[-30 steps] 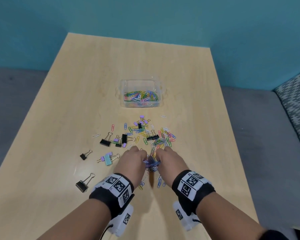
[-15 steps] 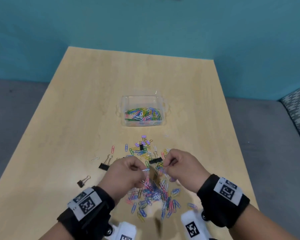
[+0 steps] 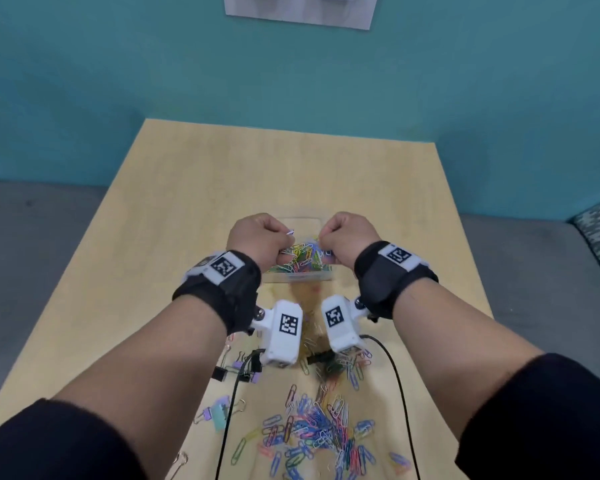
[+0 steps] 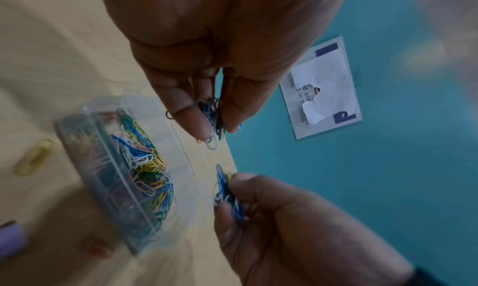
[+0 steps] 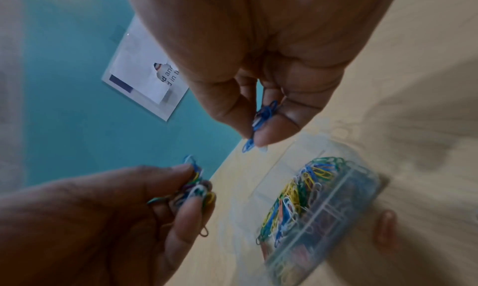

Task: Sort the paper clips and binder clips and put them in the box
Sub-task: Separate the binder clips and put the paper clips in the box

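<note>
A clear plastic box (image 3: 298, 277) (image 4: 108, 188) (image 5: 336, 204) with several coloured paper clips inside sits mid-table. Both hands hover over it. My left hand (image 3: 260, 239) (image 4: 212, 124) pinches a bunch of mixed-colour paper clips (image 4: 213, 116) (image 5: 196, 188) between thumb and fingers. My right hand (image 3: 347, 233) (image 5: 261, 130) pinches a bunch of mostly blue paper clips (image 5: 264, 114) (image 4: 230, 196). A loose pile of paper clips (image 3: 323, 431) lies on the near table. Black and pastel binder clips (image 3: 236, 370) lie left of it, partly hidden by my left forearm.
The light wooden table (image 3: 194, 188) meets a teal wall (image 3: 118, 64) at its far edge, with a paper sign (image 3: 298, 8) on it. Grey flooring borders both sides. Cables (image 3: 399, 382) from the wrist cameras trail over the near pile.
Both hands rose from the near pile with paper clips pinched and moved forward to above the box. The head view tilted up, so the pile now lies under my forearms.
</note>
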The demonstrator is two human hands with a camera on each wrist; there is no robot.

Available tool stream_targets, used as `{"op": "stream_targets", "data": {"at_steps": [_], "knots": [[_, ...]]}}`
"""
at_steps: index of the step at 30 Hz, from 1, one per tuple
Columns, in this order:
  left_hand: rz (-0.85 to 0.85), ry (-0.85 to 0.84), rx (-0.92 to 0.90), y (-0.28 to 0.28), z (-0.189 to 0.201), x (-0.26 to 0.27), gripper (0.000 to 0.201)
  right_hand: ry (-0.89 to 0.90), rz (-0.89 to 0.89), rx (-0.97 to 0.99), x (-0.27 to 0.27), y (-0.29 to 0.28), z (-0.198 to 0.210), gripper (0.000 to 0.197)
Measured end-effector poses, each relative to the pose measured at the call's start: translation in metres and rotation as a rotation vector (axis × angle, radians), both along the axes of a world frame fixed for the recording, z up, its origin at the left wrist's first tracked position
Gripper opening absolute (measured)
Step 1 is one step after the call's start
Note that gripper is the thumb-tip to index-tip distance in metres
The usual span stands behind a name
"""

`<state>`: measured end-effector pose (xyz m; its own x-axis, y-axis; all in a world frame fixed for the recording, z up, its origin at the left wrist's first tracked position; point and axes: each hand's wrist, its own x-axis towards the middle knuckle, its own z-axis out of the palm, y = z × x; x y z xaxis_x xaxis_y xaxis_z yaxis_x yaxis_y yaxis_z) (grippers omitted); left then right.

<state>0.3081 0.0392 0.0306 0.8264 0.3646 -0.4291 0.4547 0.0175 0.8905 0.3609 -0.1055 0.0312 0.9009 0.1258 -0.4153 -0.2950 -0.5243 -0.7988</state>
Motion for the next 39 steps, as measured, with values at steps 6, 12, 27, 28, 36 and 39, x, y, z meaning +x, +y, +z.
{"op": "stream_targets", "data": {"at_steps": [6, 12, 27, 28, 36, 39], "knots": [[-0.111, 0.02, 0.253, 0.007, -0.008, 0.008, 0.025, 0.023, 0.186, -0.17, 0.003, 0.004, 0.006, 0.036], [-0.424, 0.0, 0.766, 0.007, -0.027, -0.053, 0.017, -0.239, 0.449, -0.58, -0.051, -0.041, -0.013, 0.033], [-0.935, 0.144, 1.163, 0.007, -0.078, -0.106, 0.062, -0.271, 0.905, -0.801, -0.101, -0.09, -0.076, 0.071], [-0.926, 0.15, 1.167, 0.007, -0.078, -0.109, 0.063, -0.285, 0.899, -0.809, -0.106, -0.098, -0.078, 0.07], [-0.839, 0.139, 1.219, -0.015, -0.074, -0.126, 0.045, -0.349, 0.872, -0.742, -0.162, -0.122, -0.083, 0.057], [-0.826, 0.106, 1.284, -0.03, -0.078, -0.14, 0.037, -0.404, 0.784, -0.696, -0.173, -0.12, -0.08, 0.047]]}}
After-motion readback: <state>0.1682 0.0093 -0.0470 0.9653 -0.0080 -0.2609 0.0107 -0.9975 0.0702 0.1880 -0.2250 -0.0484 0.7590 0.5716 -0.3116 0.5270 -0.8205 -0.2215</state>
